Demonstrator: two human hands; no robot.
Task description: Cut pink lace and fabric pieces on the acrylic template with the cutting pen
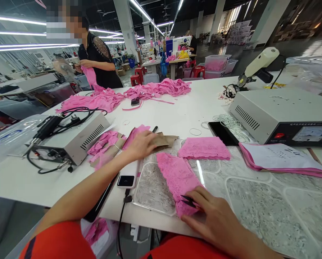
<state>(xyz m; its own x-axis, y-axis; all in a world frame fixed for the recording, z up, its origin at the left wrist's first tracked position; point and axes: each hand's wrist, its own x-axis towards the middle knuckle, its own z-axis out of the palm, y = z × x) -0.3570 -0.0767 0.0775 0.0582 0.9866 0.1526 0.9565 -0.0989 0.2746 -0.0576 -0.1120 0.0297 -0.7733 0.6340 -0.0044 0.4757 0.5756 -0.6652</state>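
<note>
The pink lace strip (177, 178) is openwork cloth, matt, with a bumpy patterned texture, same as the folded lace piece (204, 148) next to it. Under them sits a clear plastic sheet (152, 190), glossy enough to catch the ceiling lights. The tabletop (193, 104) is smooth white laminate with a soft sheen. The brown card pieces (164, 139) look like dull, flat paperboard. The two control boxes (282, 111) are painted metal, satin grey. The phone (223, 132) has a shiny black glass face.
</note>
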